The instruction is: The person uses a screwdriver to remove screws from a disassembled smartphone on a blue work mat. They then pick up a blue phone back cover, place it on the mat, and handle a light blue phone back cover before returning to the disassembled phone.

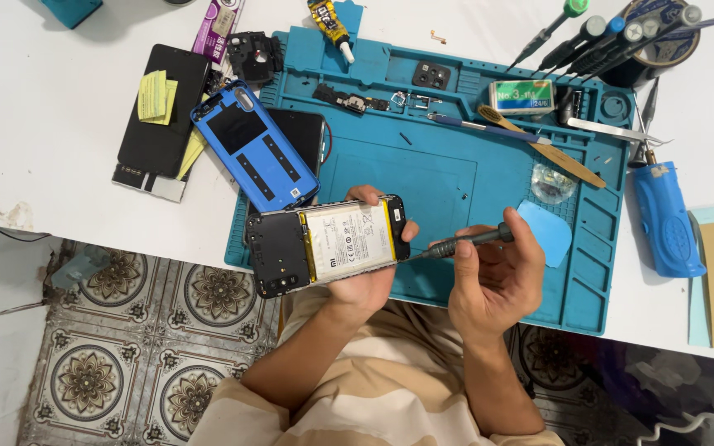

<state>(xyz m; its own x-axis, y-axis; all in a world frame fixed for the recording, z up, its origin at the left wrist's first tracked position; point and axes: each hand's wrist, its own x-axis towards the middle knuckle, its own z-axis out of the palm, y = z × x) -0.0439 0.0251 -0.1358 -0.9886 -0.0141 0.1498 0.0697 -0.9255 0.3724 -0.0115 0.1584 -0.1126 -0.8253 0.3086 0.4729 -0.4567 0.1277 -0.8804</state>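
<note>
Blue back cover (254, 157) already off (up-left of the hands); left hand (367, 277) grips the opened phone (328, 244), right hand (493, 281) holds a screwdriver (464, 242) at its end; battery remains fitted.

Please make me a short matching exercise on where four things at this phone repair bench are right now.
Things:
1. opened phone
2. screwdriver
3. blue back cover
4. glue tube

Places:
A. at the mat's top edge
B. in the right hand
C. lying at the mat's left edge
D. in the left hand

Pairs: 1-D, 2-B, 3-C, 4-A
</note>
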